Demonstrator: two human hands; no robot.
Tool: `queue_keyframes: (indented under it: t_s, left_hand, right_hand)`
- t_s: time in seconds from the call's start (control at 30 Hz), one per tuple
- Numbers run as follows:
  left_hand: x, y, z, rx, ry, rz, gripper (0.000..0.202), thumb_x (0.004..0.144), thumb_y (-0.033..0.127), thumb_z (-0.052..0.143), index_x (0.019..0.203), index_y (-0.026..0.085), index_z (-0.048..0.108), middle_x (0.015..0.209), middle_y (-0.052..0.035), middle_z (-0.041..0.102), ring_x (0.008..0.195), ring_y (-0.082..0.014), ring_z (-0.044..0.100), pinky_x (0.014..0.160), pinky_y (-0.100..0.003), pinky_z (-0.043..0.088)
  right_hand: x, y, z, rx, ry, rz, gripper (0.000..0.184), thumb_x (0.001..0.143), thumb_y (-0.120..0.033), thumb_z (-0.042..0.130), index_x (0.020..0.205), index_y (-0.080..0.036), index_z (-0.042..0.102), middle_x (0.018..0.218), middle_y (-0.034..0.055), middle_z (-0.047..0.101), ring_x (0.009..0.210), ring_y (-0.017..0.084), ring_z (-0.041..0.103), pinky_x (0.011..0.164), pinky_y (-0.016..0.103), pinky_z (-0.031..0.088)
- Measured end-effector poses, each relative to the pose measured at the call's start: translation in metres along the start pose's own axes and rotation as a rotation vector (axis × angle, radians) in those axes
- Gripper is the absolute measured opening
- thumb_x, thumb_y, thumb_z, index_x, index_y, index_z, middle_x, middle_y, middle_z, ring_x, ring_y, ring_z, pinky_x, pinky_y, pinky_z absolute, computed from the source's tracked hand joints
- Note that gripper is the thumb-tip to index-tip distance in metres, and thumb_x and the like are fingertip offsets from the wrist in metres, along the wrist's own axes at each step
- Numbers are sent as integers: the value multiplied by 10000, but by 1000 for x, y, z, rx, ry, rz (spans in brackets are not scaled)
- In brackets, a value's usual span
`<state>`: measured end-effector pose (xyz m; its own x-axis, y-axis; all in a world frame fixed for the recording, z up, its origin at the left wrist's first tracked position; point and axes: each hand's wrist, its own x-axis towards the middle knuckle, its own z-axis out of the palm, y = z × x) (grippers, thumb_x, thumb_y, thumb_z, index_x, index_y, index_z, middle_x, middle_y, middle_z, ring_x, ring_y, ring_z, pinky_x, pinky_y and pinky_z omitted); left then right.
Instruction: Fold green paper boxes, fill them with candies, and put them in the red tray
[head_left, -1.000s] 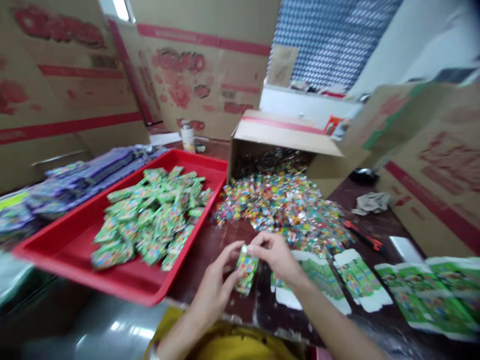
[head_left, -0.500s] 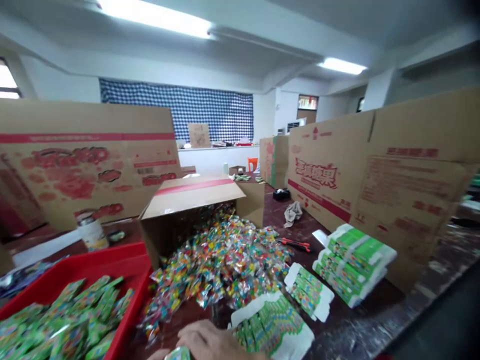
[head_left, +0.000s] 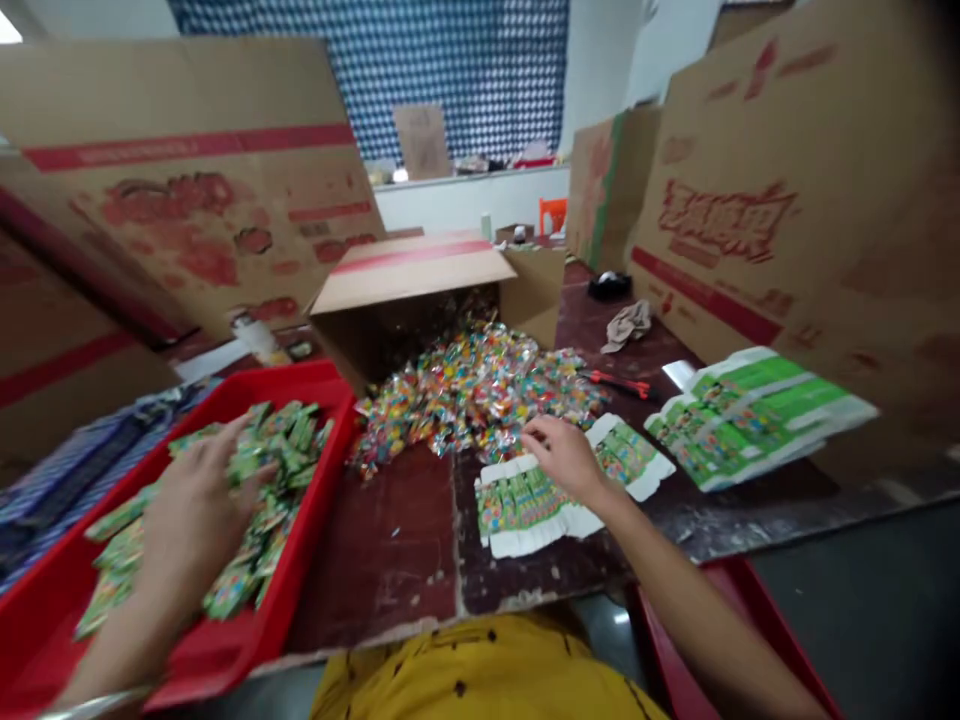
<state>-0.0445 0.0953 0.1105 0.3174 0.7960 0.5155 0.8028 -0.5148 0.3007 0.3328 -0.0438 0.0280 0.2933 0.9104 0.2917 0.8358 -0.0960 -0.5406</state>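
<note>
My left hand hovers over the red tray, its fingers spread and a little blurred, with nothing seen in them. Small green printed packets lie heaped beneath it in the tray. My right hand is at the near edge of a pile of wrapped candies, above a fanned row of flat green-and-white cartons. Its fingers are curled together; whatever is between them is too small to make out. The candies spill from a cardboard box lying on its side.
To the right lies a stack of flat green cartons. Behind are a red-and-black cutter, a crumpled cloth and a tape roll. Large cardboard boxes stand on both sides. A bottle stands behind the tray.
The view has tilted down. One hand was low in front with a small green packet; now my left hand is over the tray and my right is at the candy pile's edge.
</note>
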Motion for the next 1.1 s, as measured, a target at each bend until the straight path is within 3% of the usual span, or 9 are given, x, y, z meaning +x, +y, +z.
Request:
queue_keyframes:
  t_s: [0.1, 0.23, 0.37, 0.5, 0.6, 0.7, 0.8, 0.93, 1.1]
  left_hand:
    - [-41, 31, 59, -112, -113, 203, 550, 859, 403, 643, 1347, 223, 465, 1283, -111, 595, 1208, -307, 558, 1047, -498, 461]
    - [-94, 94, 137, -213, -399, 269, 700, 785, 466, 723, 1369, 190, 453, 1349, -163, 553, 1286, -338, 506, 1058, -508, 448]
    - [-108, 116, 167, -240, -434, 216, 804, 730, 422, 784, 1396, 154, 420, 1384, -187, 522, 1360, -370, 424, 1125, -544, 357]
    - [-109, 112, 167, -333, -425, 138, 828, 701, 363, 815, 1397, 147, 422, 1399, -200, 507, 1366, -375, 407, 1129, -547, 334]
    - [-109, 107, 159, -554, -407, 8, 727, 718, 328, 804, 1344, 161, 474, 1378, -183, 528, 1320, -349, 455, 1101, -514, 358]
    - [-104, 99, 143, -962, -496, -226, 366, 839, 383, 681, 1123, 168, 595, 1092, -95, 669, 1006, -241, 626, 893, -375, 488]
    - [-96, 90, 122, -1440, -669, -456, 260, 876, 413, 638, 928, 160, 610, 833, -27, 670, 745, -156, 633, 721, -271, 480]
    - [-94, 81, 101, -1954, -924, -578, 412, 816, 382, 726, 1134, 156, 595, 1037, -126, 700, 901, -246, 703, 832, -366, 506]
    - [-98, 73, 96, -2092, -838, -607, 552, 780, 265, 773, 1284, 161, 575, 1157, -159, 688, 1005, -254, 692, 912, -367, 488]
  right_hand:
    - [0, 7, 15, -63, -131, -20, 210, 944, -247, 527, 902, -219, 731, 906, 52, 709, 843, 200, 655, 769, 291, 453]
    - [-1, -5, 38, -142, -258, -116, 158, 901, -318, 627, 962, -247, 755, 1008, 72, 683, 946, 234, 640, 808, 309, 452]
    - [2, -13, 56, -264, -309, -216, 264, 819, -381, 736, 1037, -233, 737, 1091, 91, 641, 1065, 270, 587, 886, 347, 459]
    - [5, -15, 62, -146, -221, -236, 167, 832, -251, 721, 994, -215, 715, 1049, 78, 646, 1044, 251, 587, 889, 356, 474]
    - [7, -20, 55, 178, -138, -186, 44, 889, -233, 642, 877, -208, 676, 918, 43, 659, 884, 202, 625, 814, 336, 496]
    - [9, -33, 44, 592, -207, -22, 145, 897, -329, 638, 831, -201, 613, 742, -14, 625, 597, 138, 592, 593, 276, 490]
    - [8, -53, 38, 799, -244, 39, 177, 865, -352, 682, 836, -195, 605, 725, -22, 634, 554, 124, 602, 547, 253, 485]
    - [-1, -80, 42, 762, -157, -33, 137, 901, -339, 645, 880, -204, 636, 788, 9, 657, 641, 147, 638, 593, 271, 520]
    - [-21, -95, 50, 300, 35, -387, 349, 902, -300, 646, 1250, -278, 640, 1105, 98, 618, 1048, 258, 579, 880, 422, 496]
